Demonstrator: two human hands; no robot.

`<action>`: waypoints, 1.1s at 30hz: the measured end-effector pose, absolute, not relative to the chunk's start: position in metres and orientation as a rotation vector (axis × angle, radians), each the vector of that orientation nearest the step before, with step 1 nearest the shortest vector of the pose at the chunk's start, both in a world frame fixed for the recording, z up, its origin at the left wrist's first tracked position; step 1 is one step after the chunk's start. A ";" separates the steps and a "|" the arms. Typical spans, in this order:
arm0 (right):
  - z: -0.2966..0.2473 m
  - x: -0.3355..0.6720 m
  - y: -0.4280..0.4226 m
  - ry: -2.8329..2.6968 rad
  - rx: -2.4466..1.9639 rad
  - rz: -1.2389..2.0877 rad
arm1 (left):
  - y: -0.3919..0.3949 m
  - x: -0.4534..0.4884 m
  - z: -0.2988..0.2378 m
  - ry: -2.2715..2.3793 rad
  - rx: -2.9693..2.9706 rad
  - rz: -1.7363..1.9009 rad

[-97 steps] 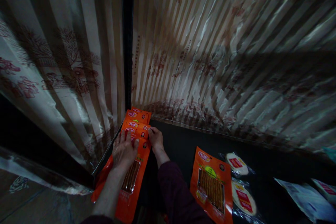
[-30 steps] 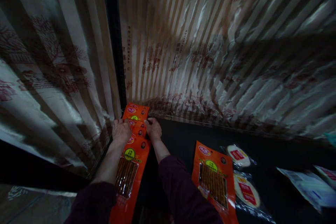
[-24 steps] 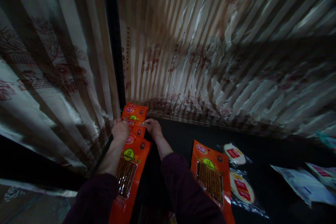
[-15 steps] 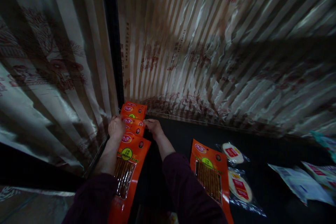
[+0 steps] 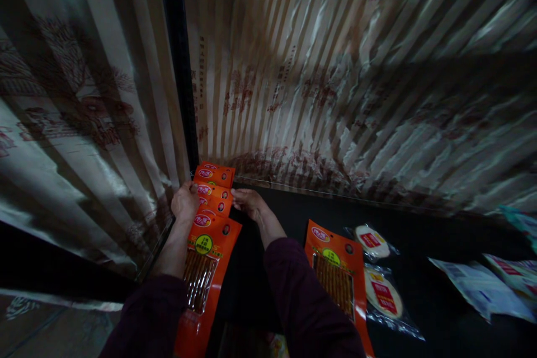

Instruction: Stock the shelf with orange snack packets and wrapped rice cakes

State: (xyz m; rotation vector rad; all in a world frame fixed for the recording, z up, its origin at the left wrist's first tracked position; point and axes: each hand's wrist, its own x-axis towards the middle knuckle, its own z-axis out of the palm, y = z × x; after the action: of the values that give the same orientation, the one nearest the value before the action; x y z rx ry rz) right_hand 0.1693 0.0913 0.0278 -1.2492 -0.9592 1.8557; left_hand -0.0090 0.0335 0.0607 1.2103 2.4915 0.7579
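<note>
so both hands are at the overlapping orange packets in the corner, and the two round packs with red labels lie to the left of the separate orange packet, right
Not quite: the head view shows the two round packs to the right of the separate orange packet. The left hand and right hand are indeed at the overlapping orange packets.

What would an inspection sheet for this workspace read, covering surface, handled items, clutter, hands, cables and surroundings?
Surface: black shelf, dimly lit.
Handled items: overlapping orange packets, in a row along the left side.
Clutter: separate orange packet, two round pale packages with red labels, blurred bags farther right.
Hands: right hand pinches one packet's right edge; left hand curls at the left edge, grip unclear.
Cables: nothing certain; thin pale line along the back edge.
Surroundings: wrinkled, striped sheeting behind and left, black post in the corner.
</note>
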 end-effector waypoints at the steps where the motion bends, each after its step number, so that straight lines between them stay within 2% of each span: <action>1: 0.028 0.169 0.091 -0.930 -1.241 1.856 | 0.033 -0.009 0.061 2.478 1.192 0.787; 5: 0.029 0.166 0.088 -0.861 -1.172 1.913 | 0.033 -0.010 0.059 2.420 1.188 0.865; 15: 0.026 0.170 0.089 -0.901 -1.018 1.956 | 0.035 -0.008 0.060 2.557 1.199 0.702; 26: 0.034 0.154 0.093 -0.842 -1.306 1.694 | 0.038 -0.008 0.060 2.541 1.284 0.709; 33: 0.029 0.144 0.097 -0.843 -1.262 1.606 | 0.035 -0.011 0.066 2.532 1.246 0.617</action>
State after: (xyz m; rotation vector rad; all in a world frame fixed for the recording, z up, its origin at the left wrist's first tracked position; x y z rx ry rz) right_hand 0.1435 0.0967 0.0294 -1.2621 -0.8433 1.6060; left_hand -0.0114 0.0346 0.0665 1.2464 2.5320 0.6165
